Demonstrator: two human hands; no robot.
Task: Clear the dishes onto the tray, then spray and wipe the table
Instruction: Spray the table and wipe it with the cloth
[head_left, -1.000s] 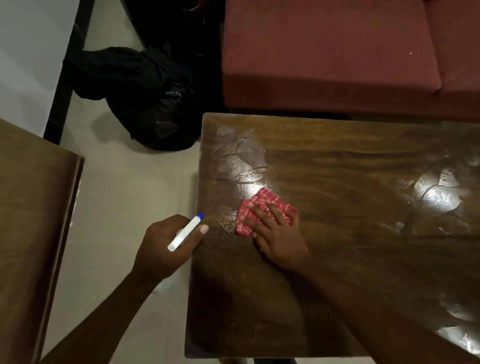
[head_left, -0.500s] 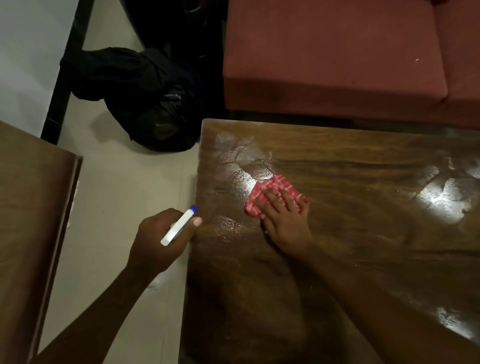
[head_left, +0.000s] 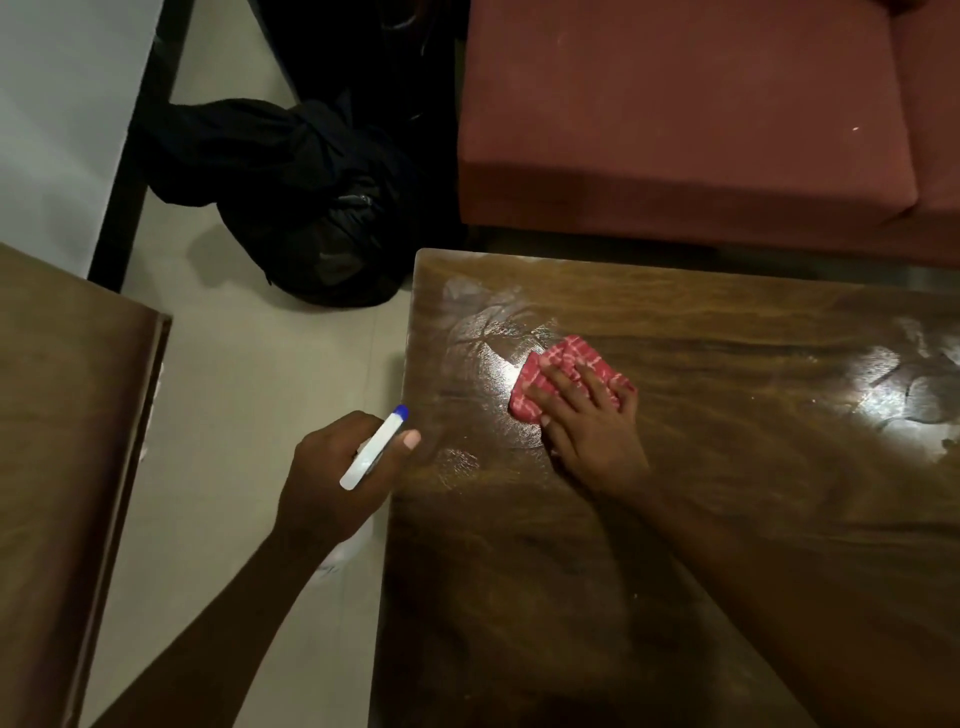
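Mostly hidden bottle (head_left: 374, 448) in left hand (head_left: 327, 486), right hand (head_left: 592, 434) half-covering cloth (head_left: 569, 357)

- My left hand (head_left: 332, 467), lower middle of the frame, is bare, with the back and knuckles facing the camera.
- Its thumbnail (head_left: 411, 440) is short, rounded and catches the light.
- My left forearm (head_left: 223, 613) is bare all the way to the bottom edge.
- My right hand (head_left: 592, 431), at centre, is bare, its back in view.
- My right forearm (head_left: 753, 561) is bare to the lower right edge, mostly in shadow.
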